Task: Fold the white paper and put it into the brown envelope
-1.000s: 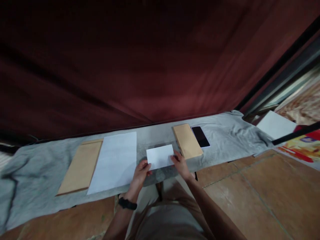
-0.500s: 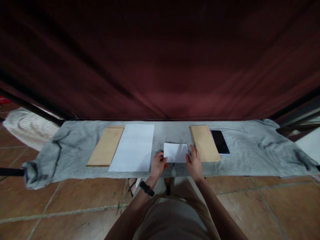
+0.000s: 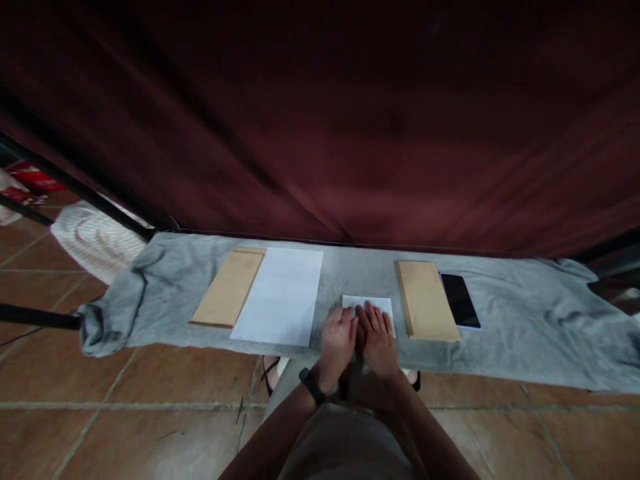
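A small white rectangle of paper, apparently folded, lies on the grey cloth in front of me, its near part covered by my hands. My left hand rests flat over its left side, palm down, fingers stretched out. Beside it, my right hand lies flat on the paper too, with the fingers extended away from me. The two hands almost touch at the thumbs. Left of them is a stack or sheet of large white paper. To the right lie brown envelopes.
More brown envelopes lie at the left, partly under the white sheet. A dark-screened phone sits right of the right-hand envelopes. Grey cloth covers the narrow bench, and a dark red curtain hangs behind it.
Both hands have moved from the small paper's side edges onto its top, fingers now flat and close together. The whole view has shifted and tilted slightly.
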`<state>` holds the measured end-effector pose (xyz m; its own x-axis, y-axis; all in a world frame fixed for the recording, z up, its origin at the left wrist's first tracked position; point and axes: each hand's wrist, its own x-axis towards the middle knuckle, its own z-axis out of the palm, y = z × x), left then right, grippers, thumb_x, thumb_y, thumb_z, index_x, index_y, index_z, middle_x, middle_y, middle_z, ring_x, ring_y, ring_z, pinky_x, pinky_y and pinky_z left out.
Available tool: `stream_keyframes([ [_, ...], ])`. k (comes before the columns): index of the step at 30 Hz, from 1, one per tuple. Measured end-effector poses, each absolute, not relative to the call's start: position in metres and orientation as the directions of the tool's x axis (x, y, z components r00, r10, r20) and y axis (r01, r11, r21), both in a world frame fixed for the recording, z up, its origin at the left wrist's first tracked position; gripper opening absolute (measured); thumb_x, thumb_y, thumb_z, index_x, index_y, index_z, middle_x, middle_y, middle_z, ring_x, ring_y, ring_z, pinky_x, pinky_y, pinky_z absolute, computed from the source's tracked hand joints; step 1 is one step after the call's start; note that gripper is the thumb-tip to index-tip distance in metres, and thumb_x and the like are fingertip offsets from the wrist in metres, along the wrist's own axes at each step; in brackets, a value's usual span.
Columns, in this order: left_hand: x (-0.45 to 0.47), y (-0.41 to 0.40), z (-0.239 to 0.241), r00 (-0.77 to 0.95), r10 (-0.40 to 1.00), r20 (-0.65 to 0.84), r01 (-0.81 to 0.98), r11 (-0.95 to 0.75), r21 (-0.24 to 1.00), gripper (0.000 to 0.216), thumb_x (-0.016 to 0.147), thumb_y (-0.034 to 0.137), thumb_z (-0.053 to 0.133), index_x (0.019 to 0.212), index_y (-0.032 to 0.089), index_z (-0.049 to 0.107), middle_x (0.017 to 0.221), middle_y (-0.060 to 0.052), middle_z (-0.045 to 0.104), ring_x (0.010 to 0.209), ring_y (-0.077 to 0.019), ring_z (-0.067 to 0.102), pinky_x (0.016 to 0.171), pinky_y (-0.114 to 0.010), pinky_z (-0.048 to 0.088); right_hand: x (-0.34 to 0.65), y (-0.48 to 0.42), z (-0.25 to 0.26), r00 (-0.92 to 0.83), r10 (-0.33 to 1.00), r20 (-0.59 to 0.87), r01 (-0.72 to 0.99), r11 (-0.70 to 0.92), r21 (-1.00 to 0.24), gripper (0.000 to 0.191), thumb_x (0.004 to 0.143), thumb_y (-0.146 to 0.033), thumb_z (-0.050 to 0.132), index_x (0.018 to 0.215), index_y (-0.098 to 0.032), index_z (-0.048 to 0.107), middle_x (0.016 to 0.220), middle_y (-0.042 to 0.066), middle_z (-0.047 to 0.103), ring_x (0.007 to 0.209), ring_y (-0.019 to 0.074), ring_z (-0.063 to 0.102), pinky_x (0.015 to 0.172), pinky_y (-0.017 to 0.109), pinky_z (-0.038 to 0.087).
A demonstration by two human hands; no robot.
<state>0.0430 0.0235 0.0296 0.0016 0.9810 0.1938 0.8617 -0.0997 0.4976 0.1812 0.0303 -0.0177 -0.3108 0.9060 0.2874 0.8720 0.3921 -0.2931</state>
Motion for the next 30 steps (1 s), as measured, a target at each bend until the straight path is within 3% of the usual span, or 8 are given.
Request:
stream_keyframes([
  [4, 0.057, 0.032, 0.017, 0.223, 0.949, 0.221, 0.883, -0.293, 0.368, 0.054, 0.103, 0.041, 0.040, 0.150, 0.013, 0.042, 0.155, -0.017, 0.047, 0.147, -0.0273, 0.039, 0.119, -0.050, 0.036, 0.183, 0.028, -0.024, -0.339, 0.883, 0.325, 0.878, 0.421, -0.227, 0.061, 0.098, -0.015, 0.037, 0.159, -0.021, 0.034, 0.162, 0.011, 0.038, 0.150, 0.0286, 0.033, 0.122, 0.055, 0.027],
  [10, 0.048, 0.035, -0.004, 0.172, 0.971, 0.165, 0.942, -0.211, 0.260, 0.065, 0.103, 0.045, 0.038, 0.155, 0.006, 0.033, 0.163, -0.018, 0.035, 0.153, -0.0259, 0.028, 0.123, -0.046, 0.031, 0.191, 0.029, -0.036, -0.268, 0.898, 0.349, 0.933, 0.332, -0.139, 0.057, 0.101, -0.022, 0.039, 0.158, -0.018, 0.034, 0.164, 0.013, 0.034, 0.149, 0.0282, 0.035, 0.121, 0.050, 0.029],
  [17, 0.045, 0.036, -0.005, 0.122, 0.978, 0.172, 0.961, -0.160, 0.225, 0.059, 0.103, 0.035, 0.037, 0.154, 0.005, 0.035, 0.162, -0.018, 0.036, 0.153, -0.0276, 0.030, 0.124, -0.046, 0.031, 0.208, 0.030, -0.033, -0.207, 0.899, 0.386, 0.939, 0.293, -0.178, 0.054, 0.105, -0.031, 0.036, 0.157, -0.014, 0.036, 0.160, 0.015, 0.041, 0.146, 0.0283, 0.041, 0.117, 0.047, 0.034],
  [22, 0.043, 0.042, -0.008, 0.167, 0.969, 0.180, 0.949, -0.207, 0.235, 0.059, 0.102, 0.033, 0.036, 0.154, 0.003, 0.035, 0.161, -0.020, 0.036, 0.153, -0.0295, 0.029, 0.122, -0.049, 0.032, 0.198, 0.046, -0.016, -0.247, 0.937, 0.247, 0.926, 0.304, -0.226, 0.050, 0.106, -0.029, 0.034, 0.150, -0.010, 0.048, 0.155, 0.014, 0.048, 0.146, 0.0251, 0.040, 0.121, 0.043, 0.030],
  [25, 0.040, 0.043, -0.009, 0.187, 0.967, 0.172, 0.949, -0.223, 0.223, 0.058, 0.102, 0.029, 0.034, 0.154, 0.003, 0.035, 0.162, -0.020, 0.036, 0.153, -0.0292, 0.029, 0.123, -0.049, 0.031, 0.191, 0.051, -0.014, -0.264, 0.938, 0.225, 0.918, 0.316, -0.238, 0.048, 0.106, -0.030, 0.035, 0.150, -0.015, 0.048, 0.157, 0.012, 0.046, 0.147, 0.0245, 0.038, 0.121, 0.045, 0.029],
  [30, 0.036, 0.038, -0.008, 0.192, 0.966, 0.172, 0.955, -0.224, 0.194, 0.058, 0.102, 0.031, 0.038, 0.154, 0.006, 0.035, 0.162, -0.018, 0.035, 0.153, -0.0283, 0.027, 0.124, -0.049, 0.029, 0.202, 0.042, -0.024, -0.227, 0.922, 0.312, 0.940, 0.291, -0.176, 0.052, 0.106, -0.032, 0.038, 0.156, -0.019, 0.039, 0.162, 0.013, 0.037, 0.149, 0.0275, 0.035, 0.120, 0.047, 0.030],
])
